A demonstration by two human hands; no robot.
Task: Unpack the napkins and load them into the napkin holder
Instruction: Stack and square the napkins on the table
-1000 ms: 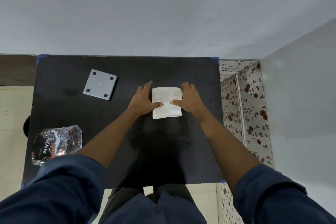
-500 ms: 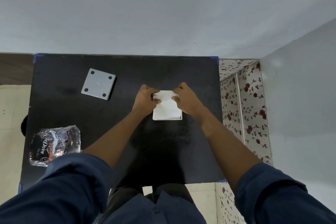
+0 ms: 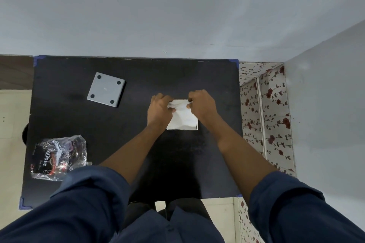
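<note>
A stack of white napkins [image 3: 182, 118] lies inside a square white napkin holder [image 3: 182, 129] at the middle right of the black table [image 3: 79, 124]. My left hand [image 3: 160, 110] pinches the stack's far left edge. My right hand [image 3: 201, 104] pinches its far right edge. Both sets of fingers curl over the far side of the napkins and bunch them slightly. The holder's far rim is mostly hidden behind my hands.
A grey square lid [image 3: 106, 92] with four dark feet lies upside down at the far left. A crumpled clear plastic wrapper [image 3: 59, 157] printed "Dove" lies near the front left edge. A floral-papered wall [image 3: 270, 116] borders the table's right side.
My hands went from lying flat beside the napkins to curling onto their far edge. The stack has sunk into the holder, whose white rim now shows around it.
</note>
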